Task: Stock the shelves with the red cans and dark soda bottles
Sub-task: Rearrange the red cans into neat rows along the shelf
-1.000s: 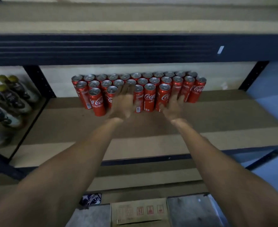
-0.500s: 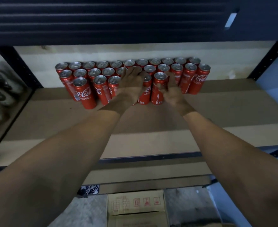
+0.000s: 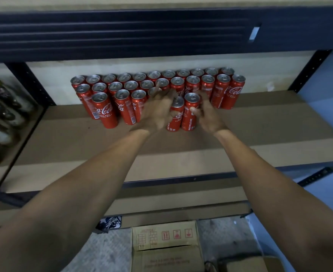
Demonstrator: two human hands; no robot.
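The red cans (image 3: 177, 82) are standing upright in packed rows at the back of the shelf (image 3: 260, 130). The left hand (image 3: 157, 112), blurred, is resting against the front row with fingers spread and loose, grasping nothing. The right hand (image 3: 207, 116) is wrapping thumb and fingers round the front can (image 3: 189, 119) marked RECYCLE ME. Dark bottles (image 3: 2, 110) are showing in the neighbouring bay on the left, and a cardboard box (image 3: 165, 244) is sitting on the floor below.

Red cans (image 3: 104, 110): 28 visible; 11 back, 11 middle, 6 front; bottles (image 3: 4, 107) blurred, uncountable; cardboard box (image 3: 165, 238): 1
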